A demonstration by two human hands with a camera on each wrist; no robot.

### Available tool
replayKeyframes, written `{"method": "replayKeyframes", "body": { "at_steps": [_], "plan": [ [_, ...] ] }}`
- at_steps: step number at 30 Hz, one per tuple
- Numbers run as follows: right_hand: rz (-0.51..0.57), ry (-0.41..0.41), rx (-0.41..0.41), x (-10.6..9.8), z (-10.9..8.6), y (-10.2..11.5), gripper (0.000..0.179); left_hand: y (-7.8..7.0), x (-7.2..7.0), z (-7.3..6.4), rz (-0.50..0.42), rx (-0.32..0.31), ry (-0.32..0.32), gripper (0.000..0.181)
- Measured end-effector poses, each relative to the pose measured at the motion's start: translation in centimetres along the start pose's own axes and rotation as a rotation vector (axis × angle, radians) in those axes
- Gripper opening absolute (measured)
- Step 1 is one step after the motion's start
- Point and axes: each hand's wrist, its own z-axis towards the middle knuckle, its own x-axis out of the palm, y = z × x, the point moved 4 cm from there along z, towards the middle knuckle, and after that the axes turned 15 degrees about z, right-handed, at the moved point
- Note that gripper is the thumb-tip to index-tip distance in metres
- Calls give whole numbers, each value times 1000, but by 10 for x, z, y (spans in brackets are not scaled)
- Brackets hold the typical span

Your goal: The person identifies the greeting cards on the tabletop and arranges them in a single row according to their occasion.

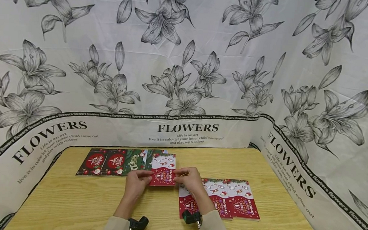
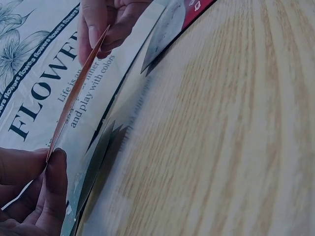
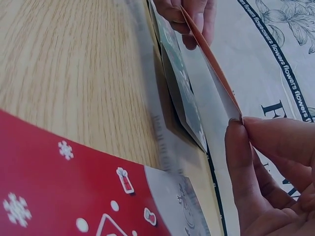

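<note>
Held up above the table is a red and white Christmas card [image 1: 163,169], its printed front facing the head camera. My left hand [image 1: 136,183] pinches its left edge between thumb and fingers. At the opposite edge, my right hand [image 1: 190,179] pinches it the same way. Both wrist views show the card edge-on, as a thin strip between the left hand [image 2: 37,191] and the right hand [image 3: 270,172]. Under my right forearm lie several matching red and white cards [image 1: 243,201], partly hidden by that arm.
Two dark cards with red circles [image 1: 114,161] lie at the back left of the wooden table [image 1: 73,199]. Beside them are green Christmas cards [image 1: 134,161], partly covered by the held card. A flower-printed cloth [image 1: 186,132] rises behind the table.
</note>
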Motion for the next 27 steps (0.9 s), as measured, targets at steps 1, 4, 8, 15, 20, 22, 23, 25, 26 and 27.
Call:
{"method": "replayKeyframes", "body": {
  "at_steps": [1, 4, 8, 15, 20, 22, 23, 25, 26, 27],
  "plan": [
    [-6, -4, -1, 0, 0, 0, 25, 0, 0, 0, 2, -1, -1, 14],
    [-22, -18, 2, 0, 0, 1, 24, 0, 1, -1, 21, -2, -10, 14],
    [-43, -28, 0, -2, 1, 0, 23, -1, 2, -2, 54, 5, -25, 14],
    [-79, -50, -5, -4, 3, -2, 21, -3, 5, -3, 84, 12, -24, 14],
    [-95, -62, 12, -6, 1, 0, 20, -6, 7, -4, 103, 23, -28, 14],
    [-104, -69, 10, -8, 0, 1, 20, -8, 8, -4, 107, 30, -29, 15],
    [-107, -71, 8, -8, -1, 2, 20, -9, 8, -5, 109, 39, -28, 15],
    [-106, -76, 8, -10, -1, 2, 20, -10, 9, -5, 104, 43, -26, 16],
    [-105, -78, 8, -11, -1, 2, 20, -10, 10, -6, 106, 48, -23, 16],
    [-105, -75, 3, -11, -1, 1, 21, -10, 11, -6, 107, 52, -22, 15]
  ]
}}
